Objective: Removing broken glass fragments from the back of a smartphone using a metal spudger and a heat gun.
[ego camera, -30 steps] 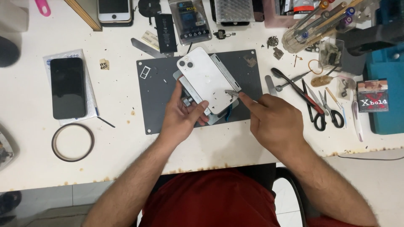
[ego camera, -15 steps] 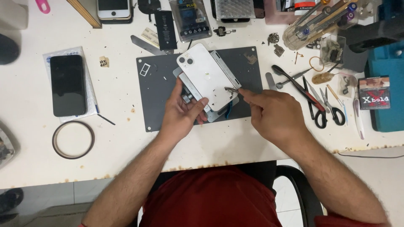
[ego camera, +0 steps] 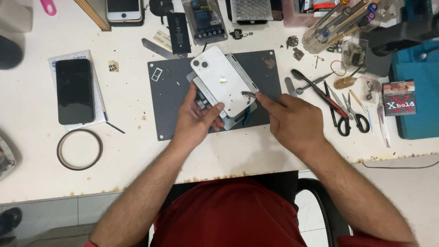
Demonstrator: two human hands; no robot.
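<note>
White phone (ego camera: pixel 222 85), back side up with its camera corner pointing away from the person, is lying tilted on a grey metal frame (ego camera: pixel 238 120) in the middle of a dark grey mat (ego camera: pixel 169 105). The mat is resting on a pale surface (ego camera: pixel 137 146), seen from above by the head camera. The left hand (ego camera: pixel 195 120) is gripping the near left edge of the phone and frame, with its thumb lying on the white back and its fingers curled around the side. The right hand (ego camera: pixel 292 122) is pinching a thin metal tool (ego camera: pixel 249 94) between thumb and forefinger, and the tool's tip is touching the phone's right edge. To the left of the mat, a black phone (ego camera: pixel 74 90) is lying face up on a clear bag, with a ring of tape (ego camera: pixel 79 149) just nearer the person. To the right of the mat, pliers (ego camera: pixel 320 93) and scissors (ego camera: pixel 354 112) are lying side by side, well apart from the hands.
</note>
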